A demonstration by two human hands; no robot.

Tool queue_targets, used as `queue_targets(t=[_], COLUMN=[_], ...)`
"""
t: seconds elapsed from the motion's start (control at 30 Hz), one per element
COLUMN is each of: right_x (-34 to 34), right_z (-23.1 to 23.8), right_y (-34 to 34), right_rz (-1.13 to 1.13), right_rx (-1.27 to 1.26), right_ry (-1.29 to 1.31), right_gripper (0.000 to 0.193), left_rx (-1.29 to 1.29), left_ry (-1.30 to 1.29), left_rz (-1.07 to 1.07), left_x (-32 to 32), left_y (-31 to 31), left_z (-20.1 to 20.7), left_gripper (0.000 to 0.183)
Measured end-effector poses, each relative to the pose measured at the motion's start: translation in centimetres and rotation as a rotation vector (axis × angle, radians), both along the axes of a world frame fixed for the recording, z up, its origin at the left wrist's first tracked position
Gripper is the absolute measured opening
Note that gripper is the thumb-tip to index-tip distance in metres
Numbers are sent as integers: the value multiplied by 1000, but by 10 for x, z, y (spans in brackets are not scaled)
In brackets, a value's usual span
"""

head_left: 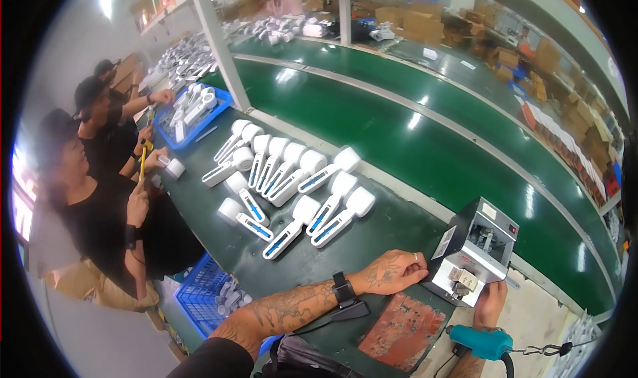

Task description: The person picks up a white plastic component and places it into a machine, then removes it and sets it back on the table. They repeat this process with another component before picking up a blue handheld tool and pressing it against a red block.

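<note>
A small silver and black box-shaped bench machine (468,252) stands tilted in view at the right of the table, with a window in its top and a pale block on its front. My left hand (395,272), ringed and with a black wristband, curls its fingers against the machine's lower left corner. At the opposite side my right hand (490,305) grips the machine's lower right edge, its fingertips partly hidden. A teal electric screwdriver (482,342) hangs from a chain over my right forearm. Several white round-headed handles with blue strips (292,228) lie left of my hands.
A worn reddish plate (403,331) lies before the machine. Beyond the table runs a green conveyor (399,122). Blue baskets of white parts (229,99) stand at the far left and below the table edge. At left, co-workers sit, one holding a yellow-handled hammer (143,159).
</note>
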State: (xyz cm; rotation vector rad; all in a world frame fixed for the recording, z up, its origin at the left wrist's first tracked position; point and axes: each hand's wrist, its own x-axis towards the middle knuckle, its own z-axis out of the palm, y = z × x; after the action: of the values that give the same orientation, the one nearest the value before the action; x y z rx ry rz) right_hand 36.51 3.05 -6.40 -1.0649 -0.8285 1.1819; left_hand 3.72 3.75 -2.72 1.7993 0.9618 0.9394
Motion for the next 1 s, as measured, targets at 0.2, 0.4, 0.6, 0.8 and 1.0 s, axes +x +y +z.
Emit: queue_targets(t=[0.2, 0.4, 0.6, 0.8, 1.0], right_x=[6, 16, 15, 10, 10], right_z=[-11, -6, -9, -4, -6], right_y=[5, 3, 4, 2, 2], right_rz=[17, 85, 37, 48, 40], right_rx=[1, 30, 7, -7, 17], right_ry=[2, -13, -55, -58, -54], right_gripper=[31, 30, 33, 34, 34], left_rx=[33, -25, -10, 3, -16], left_ry=[3, -37, -44, -56, -44], left_rz=[17, -15, -3, -2, -4], left_x=[-3, 1, -1, -1, -1], left_y=[-2, -3, -3, -2, -2], left_z=[-2, -2, -2, -4, -3], left_gripper=[18, 18, 19, 19, 20])
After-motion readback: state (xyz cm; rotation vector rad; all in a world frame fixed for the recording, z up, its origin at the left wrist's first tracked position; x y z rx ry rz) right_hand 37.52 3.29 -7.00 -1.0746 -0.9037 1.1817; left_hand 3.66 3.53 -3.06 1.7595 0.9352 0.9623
